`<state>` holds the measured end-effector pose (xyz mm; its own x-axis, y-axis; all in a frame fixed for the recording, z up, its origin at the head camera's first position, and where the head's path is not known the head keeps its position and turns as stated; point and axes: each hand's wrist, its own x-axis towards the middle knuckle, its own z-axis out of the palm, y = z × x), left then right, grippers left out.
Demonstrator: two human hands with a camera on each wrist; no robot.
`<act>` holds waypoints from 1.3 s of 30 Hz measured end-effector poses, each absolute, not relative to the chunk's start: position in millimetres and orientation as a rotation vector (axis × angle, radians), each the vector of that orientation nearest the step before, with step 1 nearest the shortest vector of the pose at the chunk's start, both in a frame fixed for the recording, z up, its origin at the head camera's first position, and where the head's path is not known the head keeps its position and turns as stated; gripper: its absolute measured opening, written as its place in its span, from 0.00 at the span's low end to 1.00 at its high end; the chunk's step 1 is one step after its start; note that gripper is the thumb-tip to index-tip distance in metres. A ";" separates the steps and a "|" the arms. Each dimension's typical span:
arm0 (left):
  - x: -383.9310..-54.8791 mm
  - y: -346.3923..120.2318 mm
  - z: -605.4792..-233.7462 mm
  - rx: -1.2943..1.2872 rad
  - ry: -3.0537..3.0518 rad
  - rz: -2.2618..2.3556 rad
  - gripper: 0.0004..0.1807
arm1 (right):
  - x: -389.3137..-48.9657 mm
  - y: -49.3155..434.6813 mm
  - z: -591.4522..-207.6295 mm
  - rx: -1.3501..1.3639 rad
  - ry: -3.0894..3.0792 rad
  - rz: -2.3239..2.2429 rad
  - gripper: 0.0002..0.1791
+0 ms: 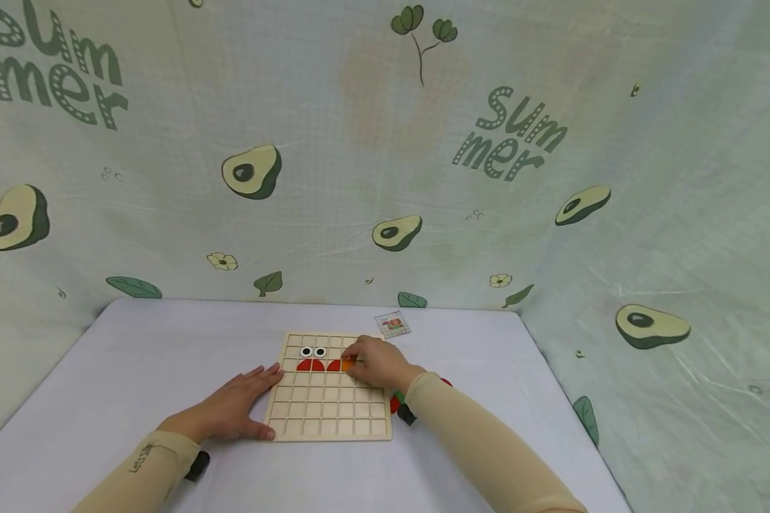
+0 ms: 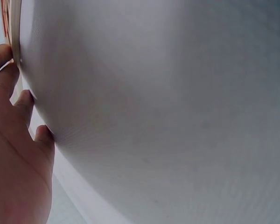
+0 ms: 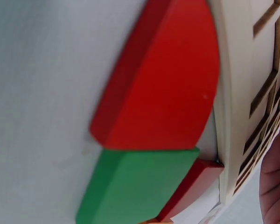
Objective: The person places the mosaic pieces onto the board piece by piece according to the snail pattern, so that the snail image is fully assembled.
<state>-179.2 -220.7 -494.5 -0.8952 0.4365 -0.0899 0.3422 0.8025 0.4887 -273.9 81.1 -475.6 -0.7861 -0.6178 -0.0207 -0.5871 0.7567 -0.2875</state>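
Right hand (image 1: 380, 362) pinches a small orange block (image 1: 347, 365) over a pale wooden grid board (image 1: 330, 415)

I have the board lying flat on the white-covered table (image 1: 488, 370), its cells framed by thin raised strips. On my feed, the right hand's fingers are drawn in narrow around the orange block, which sits at the right end of a row of three red quarter-round blocks (image 1: 317, 366). Just behind the two leftmost reds, I see two white round eye pieces with black pupils (image 1: 320, 352).

The left hand (image 1: 239, 405) is spread wide, its thumb at the board's near left corner and its fingertips touching the left edge (the left wrist camera gives me mostly white cloth). By the board's right edge, the right wrist view shows me a large red curved block (image 3: 177, 79) touching a green straight-sided block (image 3: 140, 182). A small square picture card (image 1: 393, 324) lies behind the board's far right corner.
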 end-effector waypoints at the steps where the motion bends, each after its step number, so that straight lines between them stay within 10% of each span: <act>1: -179.0 -220.2 -494.0 0.607 2.791 0.702 0.61 | -273.7 81.6 -475.5 -0.976 2.838 -0.403 0.16; 39: -182.2 -221.4 -499.9 0.589 2.787 0.699 0.62 | -249.7 218.7 -465.6 -0.702 2.830 -0.416 0.20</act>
